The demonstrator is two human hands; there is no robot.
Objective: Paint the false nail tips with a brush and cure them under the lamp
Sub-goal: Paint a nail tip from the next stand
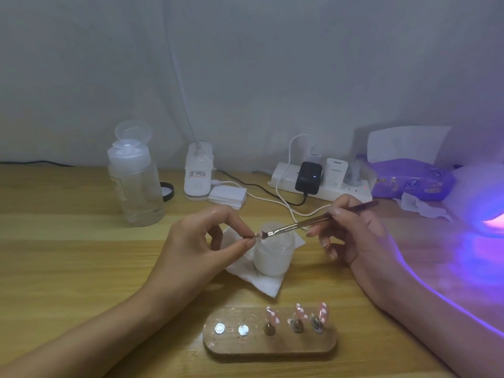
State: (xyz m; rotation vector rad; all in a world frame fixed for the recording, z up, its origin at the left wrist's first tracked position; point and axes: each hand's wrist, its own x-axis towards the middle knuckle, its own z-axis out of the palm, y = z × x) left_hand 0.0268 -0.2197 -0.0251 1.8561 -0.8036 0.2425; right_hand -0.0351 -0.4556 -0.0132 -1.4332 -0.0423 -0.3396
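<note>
A wooden desk (68,255) is seen below a grey wall. Over a white jar (272,257), a tiny nail tip (259,235) is pinched by the left hand (201,241) and touched by a brush (300,225) pinched in the right hand (354,236). Three painted tips (300,312) are stood on the near stand (270,347). A lamp (482,192) is lit at the right.

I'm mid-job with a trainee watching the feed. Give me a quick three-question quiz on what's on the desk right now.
1. True or false: the pale domed curing lamp at the right edge is dark.
2. How many pink, white-dotted false nail tips stand on the oblong wooden holder?
3. What does the right hand hold to the small piece pinched by the left hand? A) a thin brush with a metal ferrule B) tweezers C) a cotton swab
Key: 1 false, it glows purple; 2 three; 3 A.
</note>
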